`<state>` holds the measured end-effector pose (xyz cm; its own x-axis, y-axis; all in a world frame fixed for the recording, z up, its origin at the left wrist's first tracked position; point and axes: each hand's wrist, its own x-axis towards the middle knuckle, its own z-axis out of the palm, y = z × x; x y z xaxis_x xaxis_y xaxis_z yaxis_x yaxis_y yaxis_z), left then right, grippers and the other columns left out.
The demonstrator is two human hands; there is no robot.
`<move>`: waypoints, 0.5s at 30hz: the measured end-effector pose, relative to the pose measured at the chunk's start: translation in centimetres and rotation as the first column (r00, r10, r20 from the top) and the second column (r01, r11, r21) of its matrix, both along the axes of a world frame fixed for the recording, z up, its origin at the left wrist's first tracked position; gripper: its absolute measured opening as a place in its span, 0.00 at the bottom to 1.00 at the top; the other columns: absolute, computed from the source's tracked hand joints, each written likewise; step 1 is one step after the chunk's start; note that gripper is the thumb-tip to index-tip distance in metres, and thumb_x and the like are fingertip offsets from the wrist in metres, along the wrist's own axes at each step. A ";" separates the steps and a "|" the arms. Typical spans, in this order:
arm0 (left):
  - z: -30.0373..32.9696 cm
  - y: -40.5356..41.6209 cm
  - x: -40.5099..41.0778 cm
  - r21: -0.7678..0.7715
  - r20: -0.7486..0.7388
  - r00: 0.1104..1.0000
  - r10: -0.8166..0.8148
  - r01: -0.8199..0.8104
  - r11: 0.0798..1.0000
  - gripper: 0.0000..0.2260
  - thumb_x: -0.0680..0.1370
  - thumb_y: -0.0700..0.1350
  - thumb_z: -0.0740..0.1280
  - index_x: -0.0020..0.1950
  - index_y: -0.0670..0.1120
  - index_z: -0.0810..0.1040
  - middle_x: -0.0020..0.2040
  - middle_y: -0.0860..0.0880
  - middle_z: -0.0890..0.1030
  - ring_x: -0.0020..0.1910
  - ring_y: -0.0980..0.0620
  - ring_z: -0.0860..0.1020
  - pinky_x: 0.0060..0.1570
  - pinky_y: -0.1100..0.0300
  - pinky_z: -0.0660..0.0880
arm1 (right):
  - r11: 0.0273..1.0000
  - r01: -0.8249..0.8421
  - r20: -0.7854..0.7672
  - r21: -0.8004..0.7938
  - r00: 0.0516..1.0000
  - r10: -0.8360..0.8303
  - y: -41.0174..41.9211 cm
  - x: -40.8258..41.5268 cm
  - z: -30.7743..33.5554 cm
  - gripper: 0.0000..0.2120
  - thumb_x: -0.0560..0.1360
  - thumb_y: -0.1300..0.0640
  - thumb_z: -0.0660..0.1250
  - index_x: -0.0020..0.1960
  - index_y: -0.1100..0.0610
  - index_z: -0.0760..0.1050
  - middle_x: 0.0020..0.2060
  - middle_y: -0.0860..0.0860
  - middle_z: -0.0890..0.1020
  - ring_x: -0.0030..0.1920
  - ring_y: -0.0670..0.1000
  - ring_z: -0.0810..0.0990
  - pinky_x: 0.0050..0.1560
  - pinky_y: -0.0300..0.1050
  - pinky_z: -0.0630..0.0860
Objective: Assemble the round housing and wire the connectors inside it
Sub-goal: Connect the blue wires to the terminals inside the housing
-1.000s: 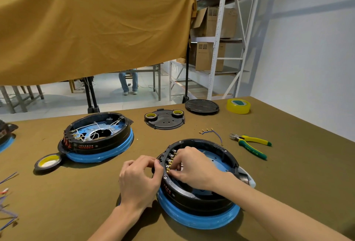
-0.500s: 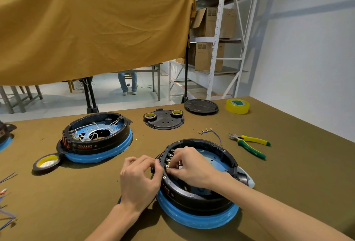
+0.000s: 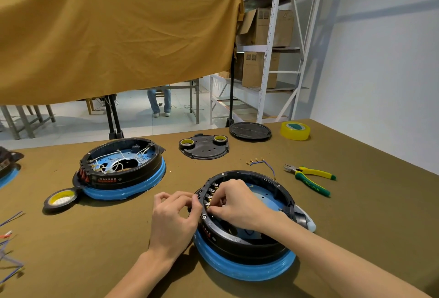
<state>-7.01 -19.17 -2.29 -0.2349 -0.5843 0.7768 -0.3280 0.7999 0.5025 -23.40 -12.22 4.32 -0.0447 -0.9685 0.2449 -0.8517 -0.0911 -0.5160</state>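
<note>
A round black housing [image 3: 259, 240] with a blue base ring sits in front of me on the olive table. A row of brass connectors [image 3: 210, 194] lines its inner left wall. My left hand [image 3: 174, 219] grips the outside of the housing's left rim, fingers curled against it. My right hand [image 3: 240, 205] reaches inside and pinches at one of the lower connectors; what its fingertips hold is hidden. A loose blue wire with brass terminals [image 3: 261, 163] lies just behind the housing.
A second housing with white wiring [image 3: 123, 167] stands at the left, a black tape roll [image 3: 60, 200] beside it. Behind lie a black plate with two tape rolls [image 3: 204, 147], a round lid [image 3: 250, 130] and yellow tape [image 3: 295, 130]. Pliers [image 3: 311, 177] lie right; loose wires [image 3: 9, 248] lie far left.
Both hands stay on the housing's left side. The right fingertips have shifted slightly along the connector row; the left hand keeps its grip.
</note>
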 end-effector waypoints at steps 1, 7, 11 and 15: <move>0.0 0.1 0.0 -0.005 0.001 1.000 0.009 -0.009 1.000 0.14 0.79 0.52 0.64 0.41 0.49 0.84 0.40 0.58 0.84 0.42 0.63 0.79 0.51 0.54 0.68 | 1.000 -0.010 0.000 -0.004 1.000 0.010 0.0 0.0 0.0 0.06 0.76 0.53 0.74 0.45 0.55 0.87 0.38 0.46 0.83 0.40 0.46 0.79 0.38 0.36 0.74; 0.7 0.4 -0.1 0.024 0.026 0.999 0.023 -0.024 0.999 0.15 0.80 0.54 0.63 0.39 0.50 0.83 0.38 0.60 0.81 0.38 0.60 0.78 0.48 0.51 0.68 | 0.999 -0.031 -0.013 -0.045 0.999 0.031 0.1 0.0 -0.5 0.07 0.77 0.54 0.73 0.45 0.56 0.86 0.38 0.47 0.82 0.40 0.47 0.79 0.42 0.42 0.79; 2.0 0.7 0.1 0.067 0.112 0.993 0.047 -0.055 0.996 0.08 0.79 0.54 0.65 0.44 0.53 0.81 0.41 0.60 0.80 0.42 0.64 0.77 0.51 0.56 0.68 | 0.997 -0.073 0.015 -0.001 0.997 0.073 1.3 -1.7 0.3 0.13 0.77 0.42 0.70 0.48 0.51 0.86 0.40 0.43 0.80 0.44 0.41 0.77 0.44 0.35 0.75; 3.9 1.1 -0.5 0.080 0.227 0.968 -0.105 0.089 0.993 0.04 0.78 0.48 0.69 0.51 0.53 0.82 0.47 0.60 0.79 0.51 0.61 0.76 0.55 0.61 0.69 | 0.996 0.091 -0.027 -0.015 0.995 -0.092 2.8 -6.5 1.4 0.14 0.81 0.44 0.66 0.52 0.51 0.85 0.43 0.42 0.81 0.44 0.42 0.78 0.46 0.42 0.76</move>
